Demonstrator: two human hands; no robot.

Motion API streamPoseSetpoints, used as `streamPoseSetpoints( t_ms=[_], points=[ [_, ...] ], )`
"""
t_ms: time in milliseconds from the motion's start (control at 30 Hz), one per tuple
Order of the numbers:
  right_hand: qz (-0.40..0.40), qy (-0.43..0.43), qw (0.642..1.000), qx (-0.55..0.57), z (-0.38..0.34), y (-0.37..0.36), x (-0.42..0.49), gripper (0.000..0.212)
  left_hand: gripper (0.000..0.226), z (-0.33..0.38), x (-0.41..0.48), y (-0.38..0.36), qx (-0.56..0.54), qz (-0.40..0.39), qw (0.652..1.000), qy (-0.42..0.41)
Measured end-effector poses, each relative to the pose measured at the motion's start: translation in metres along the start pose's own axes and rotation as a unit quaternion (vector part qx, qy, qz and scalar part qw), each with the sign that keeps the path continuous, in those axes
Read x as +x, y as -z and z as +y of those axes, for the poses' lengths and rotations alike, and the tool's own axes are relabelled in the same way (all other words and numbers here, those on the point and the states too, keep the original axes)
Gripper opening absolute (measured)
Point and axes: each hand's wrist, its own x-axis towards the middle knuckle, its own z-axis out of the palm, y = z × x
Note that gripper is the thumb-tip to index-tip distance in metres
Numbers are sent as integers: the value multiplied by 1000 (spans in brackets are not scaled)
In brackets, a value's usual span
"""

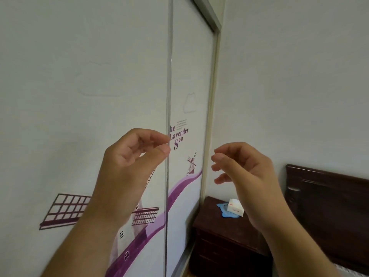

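Two white sliding wardrobe doors carry a purple windmill print and the words "The Lavender Sea". The left door [79, 96] ends in a thin metal edge strip [169, 76] that overlaps the right door [189, 66]. My left hand [129, 156] is raised at mid height, fingers curled, with thumb and fingertips pinching that strip. My right hand [243, 166] hovers in the air in front of the wardrobe's right frame [211, 96], fingers loosely curled and holding nothing.
A dark wooden nightstand [219, 232] stands right of the wardrobe, with a white tissue pack [235, 207] on a blue mat [222, 208]. A dark wooden headboard [329, 212] fills the lower right. A plain white wall [299, 76] lies behind.
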Motion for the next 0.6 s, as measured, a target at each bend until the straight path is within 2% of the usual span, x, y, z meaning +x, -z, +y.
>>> streamPoseSetpoints(
  t_ms=[600],
  points=[
    [-23,-13,999,33,114,-17,128,6,24,-120,111,-27,15,24,1000,6]
  ],
)
